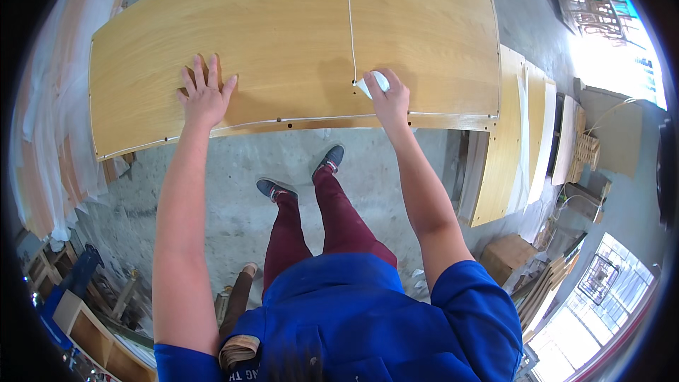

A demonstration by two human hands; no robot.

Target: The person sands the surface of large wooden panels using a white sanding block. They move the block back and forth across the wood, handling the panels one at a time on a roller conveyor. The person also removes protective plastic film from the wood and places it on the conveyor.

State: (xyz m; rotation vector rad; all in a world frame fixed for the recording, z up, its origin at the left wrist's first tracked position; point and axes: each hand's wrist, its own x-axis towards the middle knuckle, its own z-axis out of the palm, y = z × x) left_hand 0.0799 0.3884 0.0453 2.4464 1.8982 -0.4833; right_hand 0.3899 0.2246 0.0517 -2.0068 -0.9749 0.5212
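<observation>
— Two bare hands on one long wooden panel [297, 35], seen from where I stand. Left hand [205, 95] lies flat, fingers spread and released, pressing the board near its front edge.

— And the right hand [389, 99]?

— Fingers clenched round a white cloth [373, 83], pushed against the surface. A thin white line [351, 28] runs away from the person across the board, ending at a small hole just left of the cloth.

— So which way does the panel lie?

— Long axis runs left to right in front of the person; the line crosses it. Right hand is the nearer one to that line, the left well apart from it.

— Any packages or labels?

— No labels I can make out. A brown cardboard box [513, 255] sits on the floor to the right, below more stacked boards [502, 163] with pale sheets between them
</observation>
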